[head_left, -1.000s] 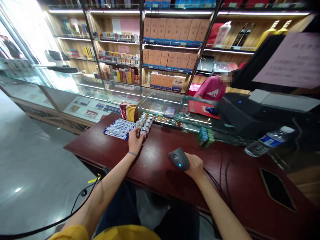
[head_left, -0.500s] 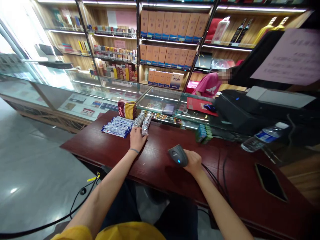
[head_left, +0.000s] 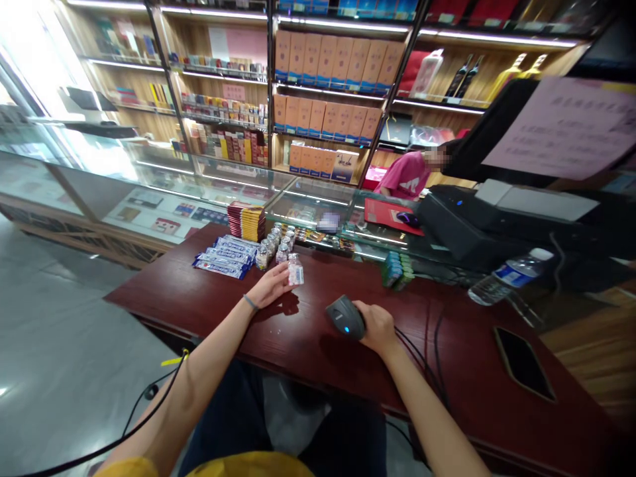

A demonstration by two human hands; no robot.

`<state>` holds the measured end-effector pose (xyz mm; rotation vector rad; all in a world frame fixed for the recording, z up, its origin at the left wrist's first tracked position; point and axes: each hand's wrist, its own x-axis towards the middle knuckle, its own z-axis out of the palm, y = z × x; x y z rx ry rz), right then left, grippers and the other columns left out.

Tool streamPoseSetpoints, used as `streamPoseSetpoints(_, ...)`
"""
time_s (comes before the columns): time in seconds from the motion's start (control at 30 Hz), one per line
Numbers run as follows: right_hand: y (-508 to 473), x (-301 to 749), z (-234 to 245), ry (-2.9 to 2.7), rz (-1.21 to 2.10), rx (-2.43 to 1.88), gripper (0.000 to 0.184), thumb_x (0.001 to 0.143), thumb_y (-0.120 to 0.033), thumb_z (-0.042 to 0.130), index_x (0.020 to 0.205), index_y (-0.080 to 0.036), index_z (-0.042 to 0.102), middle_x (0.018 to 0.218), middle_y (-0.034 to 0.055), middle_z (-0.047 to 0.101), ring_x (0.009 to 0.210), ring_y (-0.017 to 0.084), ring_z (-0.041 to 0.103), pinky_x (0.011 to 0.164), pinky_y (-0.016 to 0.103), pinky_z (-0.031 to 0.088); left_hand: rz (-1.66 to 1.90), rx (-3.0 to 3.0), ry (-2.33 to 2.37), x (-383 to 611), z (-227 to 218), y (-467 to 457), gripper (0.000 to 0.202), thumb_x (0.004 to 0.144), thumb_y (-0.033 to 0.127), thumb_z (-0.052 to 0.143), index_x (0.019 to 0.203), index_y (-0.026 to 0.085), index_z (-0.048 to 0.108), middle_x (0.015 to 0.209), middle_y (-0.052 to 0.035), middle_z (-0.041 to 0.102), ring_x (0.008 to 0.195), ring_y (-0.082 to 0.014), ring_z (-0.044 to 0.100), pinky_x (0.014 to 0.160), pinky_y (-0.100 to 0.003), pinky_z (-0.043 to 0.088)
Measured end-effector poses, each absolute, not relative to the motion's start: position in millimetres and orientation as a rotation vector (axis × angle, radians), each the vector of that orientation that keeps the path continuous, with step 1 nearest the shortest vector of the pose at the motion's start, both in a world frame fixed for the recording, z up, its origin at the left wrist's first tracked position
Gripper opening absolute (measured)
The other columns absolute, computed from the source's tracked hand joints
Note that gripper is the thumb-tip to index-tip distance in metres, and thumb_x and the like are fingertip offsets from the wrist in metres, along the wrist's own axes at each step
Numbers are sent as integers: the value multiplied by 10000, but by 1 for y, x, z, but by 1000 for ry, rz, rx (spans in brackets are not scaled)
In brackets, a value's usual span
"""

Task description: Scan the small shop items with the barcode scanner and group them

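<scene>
My left hand [head_left: 271, 286] pinches a small clear bottle [head_left: 295, 271] and holds it a little above the dark red counter [head_left: 209, 298], just right of the cluster of similar small bottles [head_left: 274, 246]. My right hand [head_left: 376, 326] is wrapped round the grip of a black barcode scanner [head_left: 344, 317] with a blue light, its head turned left toward the bottle. The scanner's cable trails right across the counter.
Blue packets [head_left: 222, 257] and a stack of red-and-yellow packs [head_left: 246, 221] lie at the counter's far left. Green packs [head_left: 395, 269], a lying water bottle [head_left: 507, 276], a black phone [head_left: 521, 362] and a register [head_left: 472, 222] sit to the right. Behind the glass case [head_left: 199, 182] sits a person in pink [head_left: 405, 177].
My left hand has lifted one small bottle out of the cluster and drawn it right, toward the scanner. My right hand has shifted slightly left with the scanner.
</scene>
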<state>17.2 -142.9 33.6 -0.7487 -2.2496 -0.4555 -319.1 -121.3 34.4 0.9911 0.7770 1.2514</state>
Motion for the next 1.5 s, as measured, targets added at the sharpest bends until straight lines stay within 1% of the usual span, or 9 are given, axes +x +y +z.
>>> streamPoseSetpoints(0.17,-145,13,33,-2355,-414,-690,437,851,-318,534,1246,-139,578,855,60,714,664,175,608,634,299,409,1290,981,795,-320,35,-118,485,814,447,752,1228,211,664,1329,-136,646,1098,-255,669,960,-441,546)
streamPoseSetpoints(0.37,-144,13,33,-2413,-409,-715,256,830,-279,520,1024,-152,629,723,42,673,622,166,586,620,310,357,1282,962,743,-317,37,-114,409,814,406,734,1150,176,700,1283,-150,668,1129,-283,665,1020,-480,514)
streamPoseSetpoints(0.53,-145,15,33,-2402,-434,-729,328,847,-297,518,1124,-141,598,765,43,697,626,167,597,621,313,359,1304,950,783,-318,35,-115,415,811,409,728,1154,177,698,1281,-149,669,1143,-296,657,998,-495,527)
streamPoseSetpoints(0.67,-144,17,33,-2368,-437,-700,376,843,-293,531,1175,-122,575,749,34,686,606,172,588,603,319,357,1314,932,800,-318,35,-117,403,800,391,760,1149,204,685,1206,-117,698,1035,-241,692,937,-428,561)
streamPoseSetpoints(0.83,-139,22,35,-2199,-527,-721,308,896,-329,513,1125,-136,585,766,45,701,603,166,604,602,314,380,1350,882,888,-306,37,-114,469,751,377,813,1149,205,633,1141,-99,712,961,-207,704,862,-369,579)
streamPoseSetpoints(0.93,-135,30,37,-2068,-553,-742,259,923,-321,497,1081,-136,587,745,43,697,615,165,627,611,307,410,1346,943,934,-288,41,-104,541,710,373,843,1159,192,603,1126,-94,713,943,-197,704,842,-344,575)
streamPoseSetpoints(1.03,-133,39,41,-1973,-583,-796,264,928,-336,497,1073,-136,590,749,50,700,616,168,636,605,303,427,1339,1088,942,-260,47,-86,566,675,375,861,1133,163,603,1121,-101,718,982,-213,697,901,-363,557)
streamPoseSetpoints(1.23,-133,54,51,-1847,-615,-924,279,915,-371,557,1066,-141,599,768,64,711,615,180,647,600,303,463,1452,1194,950,-187,40,-37,520,637,361,859,1038,161,596,1080,-106,724,997,-239,697,957,-434,534)
streamPoseSetpoints(1.5,-128,67,49,-1758,-590,-994,308,915,-382,546,1104,-143,589,782,72,712,639,194,667,603,314,500,1469,1291,1048,-107,18,13,419,660,255,821,1006,173,600,973,-69,730,933,-215,701,938,-398,527)
